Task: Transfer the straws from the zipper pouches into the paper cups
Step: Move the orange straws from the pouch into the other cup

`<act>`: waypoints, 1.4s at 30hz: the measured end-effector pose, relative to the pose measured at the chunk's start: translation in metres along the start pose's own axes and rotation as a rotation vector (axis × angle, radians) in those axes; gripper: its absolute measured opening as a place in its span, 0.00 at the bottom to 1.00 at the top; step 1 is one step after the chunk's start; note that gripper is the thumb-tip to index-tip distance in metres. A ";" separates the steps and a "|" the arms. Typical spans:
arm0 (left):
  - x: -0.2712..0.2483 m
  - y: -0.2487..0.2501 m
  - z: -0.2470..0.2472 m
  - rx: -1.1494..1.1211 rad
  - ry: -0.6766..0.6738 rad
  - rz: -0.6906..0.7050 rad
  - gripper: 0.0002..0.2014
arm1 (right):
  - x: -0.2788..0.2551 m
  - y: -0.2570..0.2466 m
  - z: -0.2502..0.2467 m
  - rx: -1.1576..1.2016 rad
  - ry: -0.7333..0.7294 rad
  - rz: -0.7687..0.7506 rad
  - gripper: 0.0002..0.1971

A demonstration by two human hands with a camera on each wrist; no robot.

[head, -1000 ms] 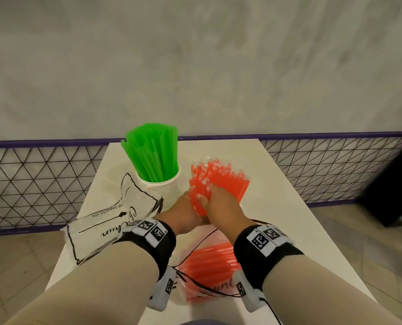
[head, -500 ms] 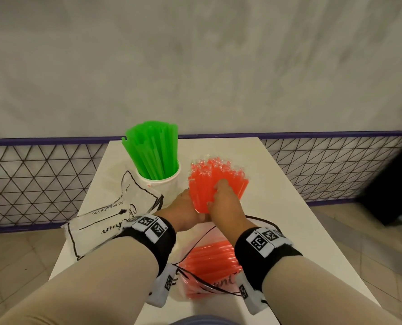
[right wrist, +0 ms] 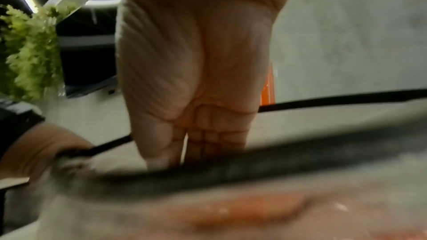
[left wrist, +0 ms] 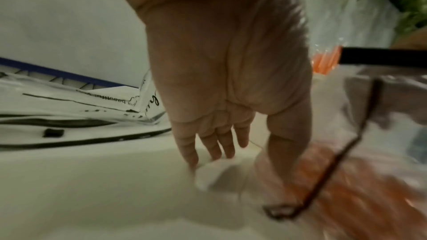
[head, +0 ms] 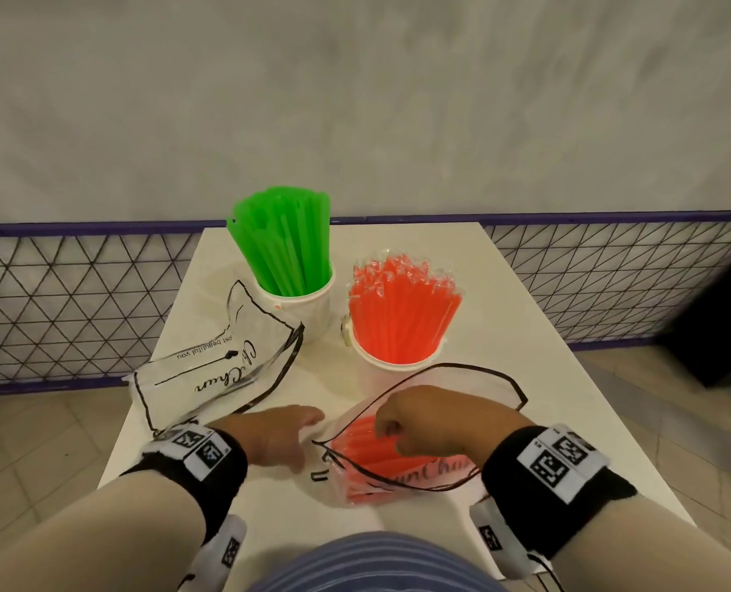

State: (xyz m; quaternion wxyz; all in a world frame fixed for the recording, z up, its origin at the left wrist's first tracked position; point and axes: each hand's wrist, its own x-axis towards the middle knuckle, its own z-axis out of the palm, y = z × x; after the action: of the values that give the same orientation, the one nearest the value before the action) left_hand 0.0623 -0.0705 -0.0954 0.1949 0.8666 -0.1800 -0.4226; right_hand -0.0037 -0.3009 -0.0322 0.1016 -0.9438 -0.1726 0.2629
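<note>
Green straws [head: 284, 245] stand in a white paper cup [head: 312, 309] at the back. Beside it, orange straws [head: 402, 309] in clear wrappers fill a second paper cup [head: 391, 371]. In front lies an open clear zipper pouch [head: 474, 380] with more orange straws [head: 368, 452] inside. My right hand [head: 397, 433] reaches down into the pouch mouth; in the right wrist view, the black pouch rim [right wrist: 231, 169] hides the fingertips of my right hand [right wrist: 196, 152]. My left hand [head: 282, 433] [left wrist: 245, 163] lies with straight fingers [left wrist: 215, 149] at the pouch's left edge, thumb on the plastic.
An empty clear pouch [head: 210, 369] with black lettering lies at the left of the white table [head: 504, 335]. Behind the table are a wire-mesh fence [head: 56, 301] and a grey wall. Tiled floor lies on both sides, and a dark object [head: 722, 335] stands at the right.
Both hands let go of the orange straw bundle, which now stands in the cup. They drew back toward me, the right into the pouch mouth, the left to the pouch's edge.
</note>
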 end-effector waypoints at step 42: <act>0.008 -0.004 -0.003 0.087 0.176 0.047 0.53 | -0.036 0.000 -0.058 0.745 0.441 -0.070 0.14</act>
State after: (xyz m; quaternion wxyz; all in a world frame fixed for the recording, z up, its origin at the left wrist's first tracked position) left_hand 0.0705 -0.0704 -0.1009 0.1821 0.9035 -0.2008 -0.3320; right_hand -0.0017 -0.3199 0.0330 0.4785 -0.8698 -0.0721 0.0959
